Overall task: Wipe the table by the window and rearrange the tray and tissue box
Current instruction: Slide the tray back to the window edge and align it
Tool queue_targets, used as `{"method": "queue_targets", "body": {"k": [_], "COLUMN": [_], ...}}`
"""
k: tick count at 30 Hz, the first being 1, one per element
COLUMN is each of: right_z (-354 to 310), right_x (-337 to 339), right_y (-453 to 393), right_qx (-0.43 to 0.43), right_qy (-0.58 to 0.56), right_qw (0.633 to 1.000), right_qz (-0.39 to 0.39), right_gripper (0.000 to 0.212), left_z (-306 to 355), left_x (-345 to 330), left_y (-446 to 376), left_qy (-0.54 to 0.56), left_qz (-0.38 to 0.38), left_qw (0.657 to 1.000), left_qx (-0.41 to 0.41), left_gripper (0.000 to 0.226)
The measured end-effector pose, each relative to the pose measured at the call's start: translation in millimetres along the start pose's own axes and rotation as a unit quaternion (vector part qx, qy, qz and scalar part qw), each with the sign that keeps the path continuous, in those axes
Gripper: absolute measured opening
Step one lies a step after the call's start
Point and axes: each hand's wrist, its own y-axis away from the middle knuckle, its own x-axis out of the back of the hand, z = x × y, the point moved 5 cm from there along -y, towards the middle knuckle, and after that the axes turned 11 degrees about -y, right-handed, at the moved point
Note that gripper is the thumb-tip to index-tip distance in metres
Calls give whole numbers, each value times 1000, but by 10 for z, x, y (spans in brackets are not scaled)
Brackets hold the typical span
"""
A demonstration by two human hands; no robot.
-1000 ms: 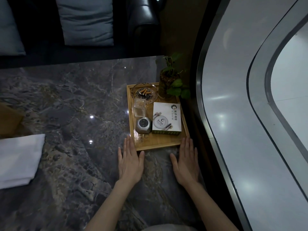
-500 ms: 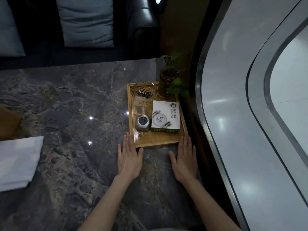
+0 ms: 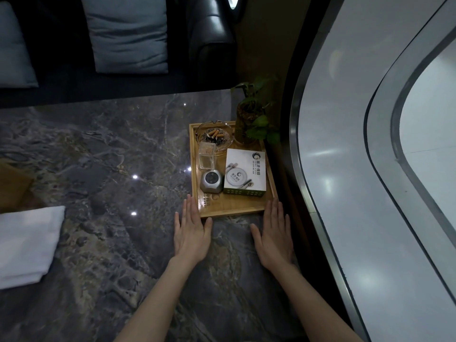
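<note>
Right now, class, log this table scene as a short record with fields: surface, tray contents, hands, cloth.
surface: dark marble table
tray: wooden, by the window
tray contents: ashtray with butts, clear glass, silver device, white box, plant at far corner
hands: left hand and right hand flat, open, fingertips at tray's near edge
cloth: white, folded, far left

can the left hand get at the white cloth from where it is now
Probably yes. The left hand lies flat at the tray edge, and only bare marble table separates it from the folded white cloth farther left.
</note>
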Motion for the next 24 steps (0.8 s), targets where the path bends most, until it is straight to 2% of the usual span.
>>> {"method": "queue_targets", "body": {"k": [5, 11, 24], "right_z": [-45, -7, -10], "right_x": [90, 122, 119], "right_y": [-15, -2, 80], "right_qx": [7, 46, 37], "right_qy": [-8, -18, 11], "right_qw": [1000, 999, 999], "right_qz": [1, 6, 21], "right_gripper": [75, 75, 72], "left_z": [-25, -42, -61], "left_x": [19, 59, 49], "left_y": [-13, -56, -36], "left_qy": [9, 1, 36], "left_qz": [-7, 20, 29], "left_qw": [1000, 999, 998], "left_qx": [-9, -33, -53], "left_gripper": [68, 65, 64]}}
